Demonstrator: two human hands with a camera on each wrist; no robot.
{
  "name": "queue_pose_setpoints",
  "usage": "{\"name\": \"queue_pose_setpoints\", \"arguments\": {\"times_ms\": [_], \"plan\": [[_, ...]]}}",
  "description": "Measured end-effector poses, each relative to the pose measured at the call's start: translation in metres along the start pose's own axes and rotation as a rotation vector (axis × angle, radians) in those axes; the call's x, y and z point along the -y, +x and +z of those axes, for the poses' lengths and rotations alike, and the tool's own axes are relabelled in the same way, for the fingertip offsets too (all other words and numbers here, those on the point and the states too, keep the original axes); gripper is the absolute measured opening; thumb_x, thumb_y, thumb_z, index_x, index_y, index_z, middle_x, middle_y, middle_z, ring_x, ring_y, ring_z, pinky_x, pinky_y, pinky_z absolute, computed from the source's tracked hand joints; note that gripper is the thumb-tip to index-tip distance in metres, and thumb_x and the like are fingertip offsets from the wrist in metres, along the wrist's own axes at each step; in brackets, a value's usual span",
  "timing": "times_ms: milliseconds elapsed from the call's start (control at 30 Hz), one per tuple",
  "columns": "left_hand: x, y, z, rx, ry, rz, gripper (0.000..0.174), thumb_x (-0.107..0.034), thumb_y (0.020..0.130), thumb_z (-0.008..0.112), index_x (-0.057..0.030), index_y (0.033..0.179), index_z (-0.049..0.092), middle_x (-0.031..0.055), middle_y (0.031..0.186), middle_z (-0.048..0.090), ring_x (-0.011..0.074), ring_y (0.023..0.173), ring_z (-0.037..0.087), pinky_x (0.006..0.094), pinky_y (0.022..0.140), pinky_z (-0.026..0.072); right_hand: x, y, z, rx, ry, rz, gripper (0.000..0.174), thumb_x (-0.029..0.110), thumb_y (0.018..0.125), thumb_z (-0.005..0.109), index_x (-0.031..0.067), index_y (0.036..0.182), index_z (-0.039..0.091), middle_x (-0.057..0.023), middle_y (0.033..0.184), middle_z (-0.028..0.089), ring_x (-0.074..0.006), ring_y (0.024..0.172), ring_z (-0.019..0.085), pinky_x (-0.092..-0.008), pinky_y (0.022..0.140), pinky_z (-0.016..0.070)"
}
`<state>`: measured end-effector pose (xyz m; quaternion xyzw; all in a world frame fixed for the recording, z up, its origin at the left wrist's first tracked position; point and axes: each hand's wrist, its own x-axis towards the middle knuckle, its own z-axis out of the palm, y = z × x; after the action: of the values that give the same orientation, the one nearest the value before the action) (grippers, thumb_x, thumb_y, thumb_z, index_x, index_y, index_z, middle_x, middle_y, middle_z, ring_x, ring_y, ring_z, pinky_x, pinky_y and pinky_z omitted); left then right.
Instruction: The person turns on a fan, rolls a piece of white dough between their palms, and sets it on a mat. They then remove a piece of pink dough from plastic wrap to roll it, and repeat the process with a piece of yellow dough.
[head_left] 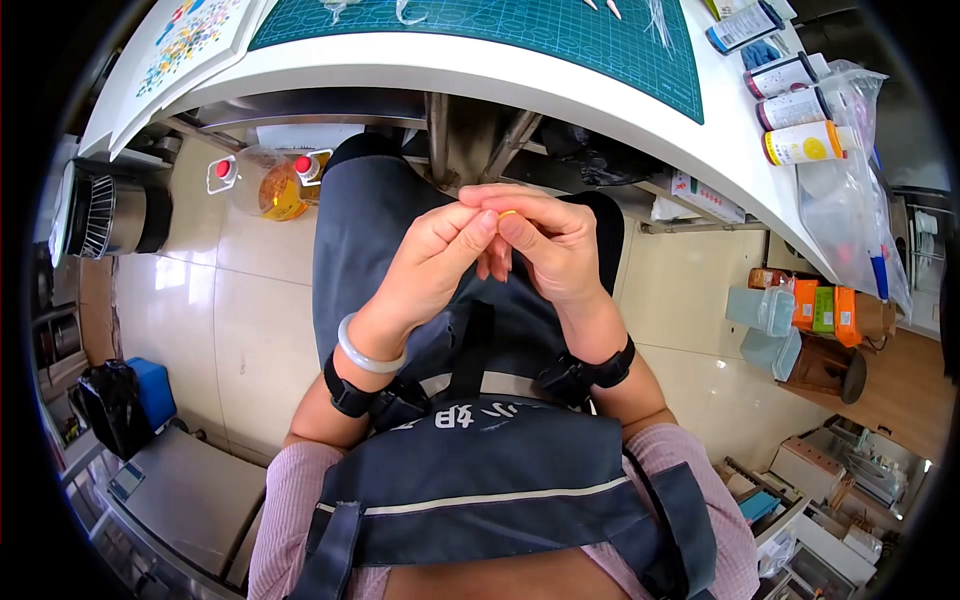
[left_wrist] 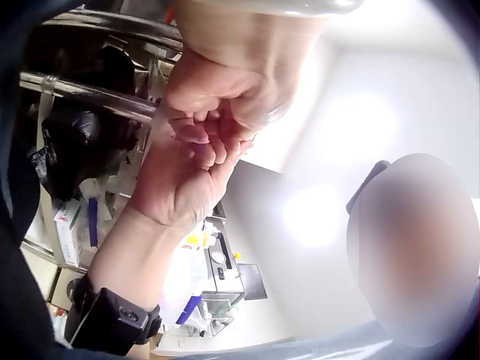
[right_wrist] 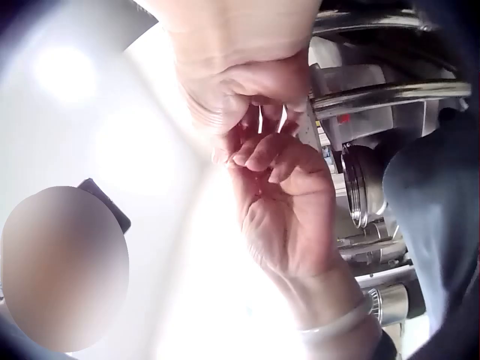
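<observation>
Over the lap, in the head view, my left hand and right hand meet with fingertips and thumbs together. A small yellow piece shows between the thumb tips, pinched there and mostly covered by the fingers; its kind I cannot tell. A pale bangle circles the left wrist. Seen from below in the left wrist view, the fingers of the left hand curl in against the right hand. The right wrist view has the same meeting of curled fingers from the other side, with the yellow piece hidden.
Ahead is a white table with a green cutting mat and a printed sheet. Several bottles line its right side near a clear plastic bag. Jugs stand on the floor at left, boxes at right.
</observation>
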<state>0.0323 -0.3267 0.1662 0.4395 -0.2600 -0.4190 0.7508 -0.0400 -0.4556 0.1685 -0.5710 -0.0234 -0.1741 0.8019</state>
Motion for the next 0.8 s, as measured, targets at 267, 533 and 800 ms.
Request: {"name": "queue_pose_setpoints", "arguments": {"times_ms": [267, 533, 800], "plan": [[0.0, 0.002, 0.007, -0.073, -0.107, -0.013, 0.03, -0.024, 0.098, 0.046, -0.0015, 0.083, 0.061, 0.0028, 0.07, 0.058, 0.0106, 0.064, 0.057, 0.0215, 0.057, 0.0414, 0.008, -0.001, 0.008, -0.167, 0.071, 0.192, 0.018, 0.009, 0.089, 0.059, -0.0038, 0.098, 0.067, -0.0171, 0.106, 0.065, -0.01, 0.064, 0.059, -0.0219, 0.052, 0.0481], [-0.005, 0.002, 0.003, -0.105, 0.158, 0.213, 0.015, -0.009, 0.091, 0.055, 0.0034, 0.086, 0.062, 0.0046, 0.076, 0.06, 0.0105, 0.067, 0.058, 0.0214, 0.059, 0.0442, 0.011, 0.0, -0.005, 0.028, -0.015, 0.044, 0.022, 0.011, 0.093, 0.053, -0.0031, 0.106, 0.065, -0.0156, 0.12, 0.055, -0.0158, 0.085, 0.058, -0.024, 0.071, 0.0482], [-0.004, 0.0, -0.008, -0.124, 0.371, 0.278, 0.007, -0.003, 0.084, 0.064, 0.0043, 0.086, 0.064, 0.0079, 0.086, 0.062, 0.011, 0.072, 0.061, 0.0203, 0.061, 0.0469, 0.02, -0.001, -0.006, 0.064, -0.426, -0.12, 0.022, 0.008, 0.09, 0.057, -0.0042, 0.106, 0.064, -0.0155, 0.113, 0.057, -0.0185, 0.095, 0.057, -0.0248, 0.076, 0.047]]}}
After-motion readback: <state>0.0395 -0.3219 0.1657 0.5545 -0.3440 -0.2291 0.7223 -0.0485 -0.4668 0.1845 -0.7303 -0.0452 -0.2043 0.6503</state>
